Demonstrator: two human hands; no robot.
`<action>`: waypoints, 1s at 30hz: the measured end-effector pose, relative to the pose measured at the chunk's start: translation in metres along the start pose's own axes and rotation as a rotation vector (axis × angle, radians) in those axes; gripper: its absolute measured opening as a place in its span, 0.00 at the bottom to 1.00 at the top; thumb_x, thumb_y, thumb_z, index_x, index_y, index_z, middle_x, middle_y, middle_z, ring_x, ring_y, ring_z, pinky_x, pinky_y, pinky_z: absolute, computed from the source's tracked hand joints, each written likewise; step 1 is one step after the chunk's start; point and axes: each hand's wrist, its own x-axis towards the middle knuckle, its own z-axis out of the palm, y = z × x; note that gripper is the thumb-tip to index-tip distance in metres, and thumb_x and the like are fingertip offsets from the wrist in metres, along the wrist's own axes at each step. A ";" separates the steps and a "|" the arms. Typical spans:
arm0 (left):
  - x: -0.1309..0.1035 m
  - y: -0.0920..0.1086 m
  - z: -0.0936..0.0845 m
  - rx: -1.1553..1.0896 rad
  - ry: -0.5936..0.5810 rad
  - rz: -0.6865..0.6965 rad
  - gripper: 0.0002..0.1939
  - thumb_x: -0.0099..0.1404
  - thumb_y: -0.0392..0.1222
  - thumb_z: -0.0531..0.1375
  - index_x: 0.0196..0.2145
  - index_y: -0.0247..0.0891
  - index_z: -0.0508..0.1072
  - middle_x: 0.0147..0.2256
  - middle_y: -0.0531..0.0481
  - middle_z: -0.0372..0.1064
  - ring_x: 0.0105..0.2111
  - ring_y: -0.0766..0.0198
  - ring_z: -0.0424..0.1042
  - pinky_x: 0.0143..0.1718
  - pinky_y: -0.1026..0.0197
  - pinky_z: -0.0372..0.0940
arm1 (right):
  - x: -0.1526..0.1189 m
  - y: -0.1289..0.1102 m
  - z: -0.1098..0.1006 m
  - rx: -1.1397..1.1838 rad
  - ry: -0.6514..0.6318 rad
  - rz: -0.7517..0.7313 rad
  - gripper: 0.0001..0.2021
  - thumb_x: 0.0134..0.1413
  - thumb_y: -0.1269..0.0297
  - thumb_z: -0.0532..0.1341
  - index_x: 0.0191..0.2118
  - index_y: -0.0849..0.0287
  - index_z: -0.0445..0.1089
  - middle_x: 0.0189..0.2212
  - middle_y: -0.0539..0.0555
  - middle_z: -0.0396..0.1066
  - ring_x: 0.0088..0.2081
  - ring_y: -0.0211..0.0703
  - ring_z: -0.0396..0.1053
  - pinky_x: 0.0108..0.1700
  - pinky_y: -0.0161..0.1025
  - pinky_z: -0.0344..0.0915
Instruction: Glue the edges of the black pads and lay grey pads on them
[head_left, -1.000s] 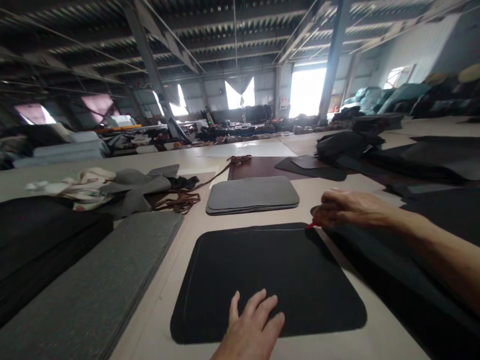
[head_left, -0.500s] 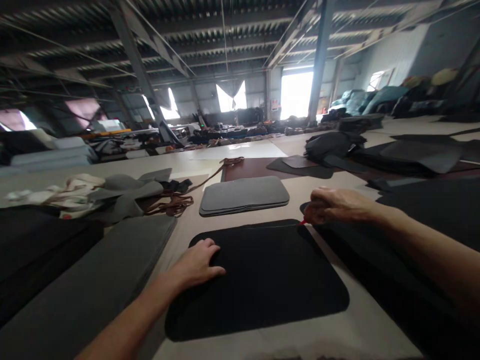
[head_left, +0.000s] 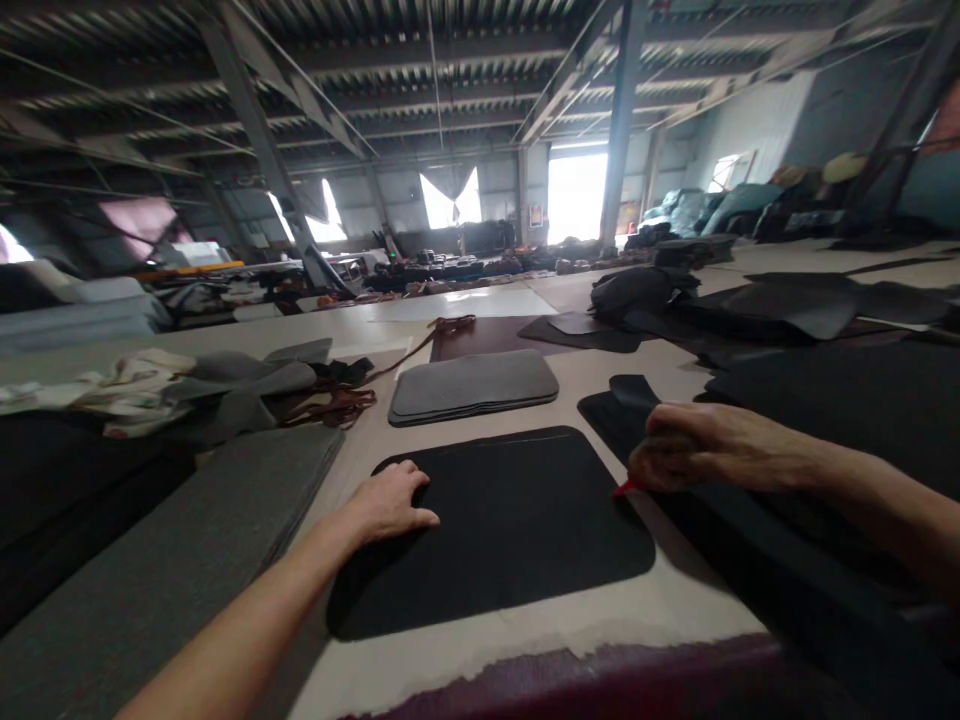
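A black panel with rounded corners lies flat before me, a thin pale line running along its far edge. My left hand rests on its left side, fingers lying on the surface and thumb spread apart. My right hand is closed around a slim red-tipped tool, its exact kind hidden by the fingers. The tip touches or hovers at the panel's right edge. Just beyond the panel sits a small stack of grey rounded pieces.
Dark grey sheets are piled at left, near brown straps and pale cloth. Black material covers the right side, with a dark bundle farther back. A torn maroon edge shows in front.
My right hand has brought the red-tipped tool from the panel's far right corner down along its right edge, nearer to me. My left hand stays on the panel. The view has shifted slightly.
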 end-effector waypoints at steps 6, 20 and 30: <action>0.000 -0.001 0.000 0.007 -0.008 0.006 0.36 0.58 0.60 0.62 0.57 0.34 0.71 0.55 0.37 0.65 0.55 0.45 0.66 0.57 0.49 0.64 | -0.013 -0.001 0.015 -0.024 0.092 0.017 0.12 0.54 0.64 0.58 0.45 0.54 0.66 0.41 0.52 0.69 0.40 0.45 0.69 0.39 0.38 0.60; -0.002 0.002 -0.002 -0.001 -0.023 -0.024 0.35 0.59 0.60 0.62 0.58 0.36 0.70 0.56 0.39 0.64 0.56 0.46 0.65 0.57 0.49 0.64 | 0.080 0.027 0.029 -0.193 0.263 0.044 0.13 0.55 0.62 0.57 0.46 0.56 0.65 0.44 0.56 0.67 0.35 0.43 0.66 0.32 0.37 0.52; 0.004 -0.004 0.004 0.023 -0.008 -0.004 0.36 0.59 0.63 0.61 0.58 0.36 0.70 0.56 0.39 0.64 0.56 0.45 0.65 0.57 0.49 0.63 | 0.047 0.016 0.016 -0.123 0.147 0.042 0.11 0.52 0.62 0.57 0.43 0.55 0.64 0.41 0.53 0.68 0.39 0.45 0.67 0.36 0.37 0.55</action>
